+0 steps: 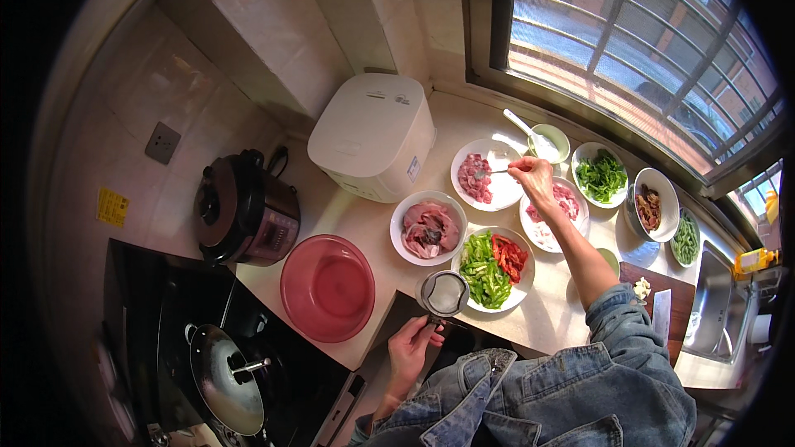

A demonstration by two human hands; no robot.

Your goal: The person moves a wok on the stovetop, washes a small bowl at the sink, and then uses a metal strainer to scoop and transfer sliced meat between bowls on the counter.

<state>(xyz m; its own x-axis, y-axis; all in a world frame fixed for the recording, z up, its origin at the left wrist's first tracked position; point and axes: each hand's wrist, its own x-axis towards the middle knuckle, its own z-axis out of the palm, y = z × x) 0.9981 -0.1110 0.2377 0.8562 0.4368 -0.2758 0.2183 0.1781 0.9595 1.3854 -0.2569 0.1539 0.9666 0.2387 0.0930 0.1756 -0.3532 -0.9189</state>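
Observation:
My left hand (410, 347) grips the handle of a round seasoning jar (445, 293) with white contents, above the counter's front edge. Between the fingers of my right hand (533, 175) is a small spoon (499, 171). Its tip is over or touching chopped raw meat (475, 177) on a white plate (506, 195); which one I cannot tell. Below my right forearm sits another plate with raw meat (564, 200), partly hidden. Sliced green peppers (484, 270) and red peppers (509, 257) share a plate near the jar. Beside it a bowl (400, 254) holds larger raw meat pieces (428, 226).
A pink basin (329, 288), rice cooker (372, 124) and pressure cooker (248, 208) stand left, near a wok (227, 379) on the black stove. Behind my right hand is a bowl of white powder (546, 148). Rightward are chopped greens (601, 175), a cleaver (662, 316) and the sink (714, 310).

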